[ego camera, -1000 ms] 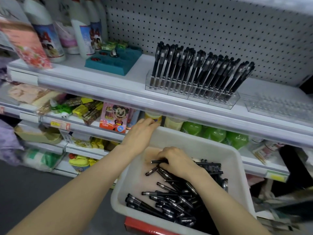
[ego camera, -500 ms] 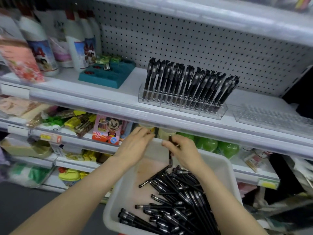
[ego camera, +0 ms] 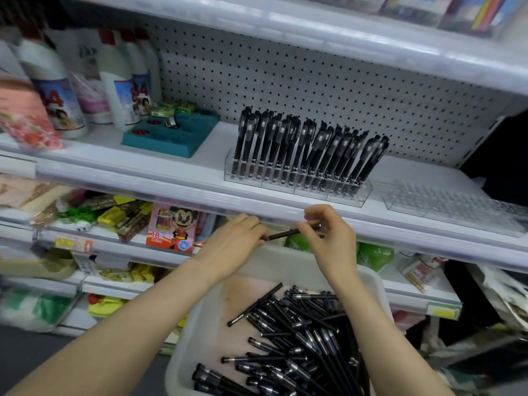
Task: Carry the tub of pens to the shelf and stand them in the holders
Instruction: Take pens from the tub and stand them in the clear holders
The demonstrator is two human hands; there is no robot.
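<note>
Tub [ego camera: 200, 324], white: near edge is cut off by the frame; loose pens [ego camera: 300, 332] are heaped inside, below the shelf [ego camera: 200, 167]. One pen [ego camera: 288, 232] is held level above the tub's far rim, both ends hidden by fingers. Left grip [ego camera: 240, 241] and right grip [ego camera: 328, 238] are each pinched on it. Holder [ego camera: 300, 184] on the shelf is filled with standing pens.

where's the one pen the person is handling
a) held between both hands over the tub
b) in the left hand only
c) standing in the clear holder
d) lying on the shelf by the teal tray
a: the pen lies nearly level, with the left hand and the right hand each pinching an end, above the tub.
</note>
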